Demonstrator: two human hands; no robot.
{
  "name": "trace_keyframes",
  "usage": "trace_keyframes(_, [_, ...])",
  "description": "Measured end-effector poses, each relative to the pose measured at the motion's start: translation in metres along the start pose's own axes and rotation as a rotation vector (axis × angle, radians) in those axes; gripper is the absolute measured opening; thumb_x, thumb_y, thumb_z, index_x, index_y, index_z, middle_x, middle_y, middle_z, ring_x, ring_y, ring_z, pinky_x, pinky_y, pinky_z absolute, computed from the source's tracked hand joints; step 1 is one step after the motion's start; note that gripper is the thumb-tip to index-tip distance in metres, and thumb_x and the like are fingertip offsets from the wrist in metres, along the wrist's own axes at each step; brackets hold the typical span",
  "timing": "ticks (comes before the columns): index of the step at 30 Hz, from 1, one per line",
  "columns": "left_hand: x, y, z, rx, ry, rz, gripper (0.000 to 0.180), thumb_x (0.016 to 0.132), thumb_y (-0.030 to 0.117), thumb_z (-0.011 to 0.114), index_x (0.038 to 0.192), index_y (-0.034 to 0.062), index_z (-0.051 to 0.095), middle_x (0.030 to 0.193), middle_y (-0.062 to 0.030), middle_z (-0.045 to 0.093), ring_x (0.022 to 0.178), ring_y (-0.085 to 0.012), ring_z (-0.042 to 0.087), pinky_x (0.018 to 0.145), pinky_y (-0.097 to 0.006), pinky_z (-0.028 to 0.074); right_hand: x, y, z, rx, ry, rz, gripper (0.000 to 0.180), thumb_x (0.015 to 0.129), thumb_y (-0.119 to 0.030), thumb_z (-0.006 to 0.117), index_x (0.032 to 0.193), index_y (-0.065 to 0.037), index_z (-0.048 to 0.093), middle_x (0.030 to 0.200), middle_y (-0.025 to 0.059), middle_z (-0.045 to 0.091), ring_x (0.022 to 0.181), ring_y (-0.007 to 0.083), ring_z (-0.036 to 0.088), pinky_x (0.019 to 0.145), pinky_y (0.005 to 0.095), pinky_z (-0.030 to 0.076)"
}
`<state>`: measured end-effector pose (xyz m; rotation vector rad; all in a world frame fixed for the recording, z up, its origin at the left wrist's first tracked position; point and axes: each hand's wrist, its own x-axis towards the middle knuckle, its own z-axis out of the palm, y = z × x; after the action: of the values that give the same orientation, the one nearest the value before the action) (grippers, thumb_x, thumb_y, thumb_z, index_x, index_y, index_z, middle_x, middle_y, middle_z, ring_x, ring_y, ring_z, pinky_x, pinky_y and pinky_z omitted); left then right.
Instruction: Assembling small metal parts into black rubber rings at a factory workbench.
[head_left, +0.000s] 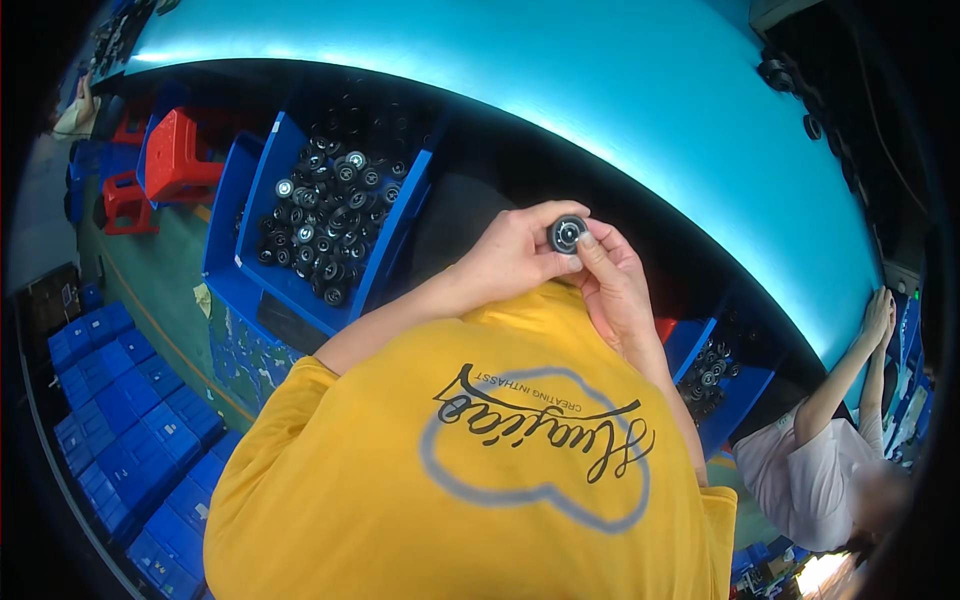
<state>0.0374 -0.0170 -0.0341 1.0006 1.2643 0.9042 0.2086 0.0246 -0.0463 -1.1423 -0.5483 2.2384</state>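
A small black wheel (pixel 567 234) with a silver centre is pinched between both my hands, just above my yellow shirt. My left hand (pixel 510 255) grips it from the left with thumb and fingers. My right hand (pixel 615 285) holds it from the right, thumb pressed on its rim. A blue bin (pixel 395 235) with several similar black wheels (pixel 330 205) sits to my left, under the edge of the teal table (pixel 600 90).
A second blue bin (pixel 738 405) with more wheels stands to my right. A co-worker in a pale shirt (pixel 810 470) reaches both hands (pixel 880 312) onto the table at the far right. Red stools (pixel 175 160) and stacked blue bins (pixel 130 420) are on the floor to the left.
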Motion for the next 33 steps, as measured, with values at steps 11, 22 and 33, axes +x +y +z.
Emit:
trace_keyframes(11, [-0.012,-0.006,0.002,0.058,0.004,0.022,0.05,0.093,0.003,0.071,0.139,0.0025,0.052,0.104,-0.0071,0.07,0.096,-0.012,0.067,0.086,-0.028,0.056,-0.007,0.002,-0.007,-0.146,-0.003,-0.128,0.025,0.096,-0.005,0.07,0.118,0.003,0.062,0.107,0.011,0.071,0.096,0.0154,0.07,0.087,0.0284,0.057])
trace_keyframes(22, [-0.012,-0.006,-0.002,-0.271,0.048,-0.014,0.033,0.103,0.011,0.059,0.136,0.005,0.057,0.089,-0.0025,0.064,0.074,-0.0073,0.061,0.066,-0.023,0.053,-0.004,-0.001,0.001,-0.032,0.035,-0.13,0.027,0.098,-0.004,0.066,0.123,0.001,0.058,0.107,0.0107,0.069,0.094,0.0157,0.07,0.088,0.0304,0.059])
trace_keyframes(33, [-0.014,0.011,-0.004,0.11,0.043,0.11,0.032,0.101,0.006,0.058,0.132,0.008,0.063,0.09,-0.0002,0.065,0.077,-0.0053,0.06,0.066,-0.021,0.051,-0.008,-0.002,0.007,-0.245,0.043,-0.152,0.026,0.098,-0.008,0.068,0.119,0.004,0.06,0.106,0.0104,0.069,0.093,0.0146,0.069,0.086,0.0279,0.059])
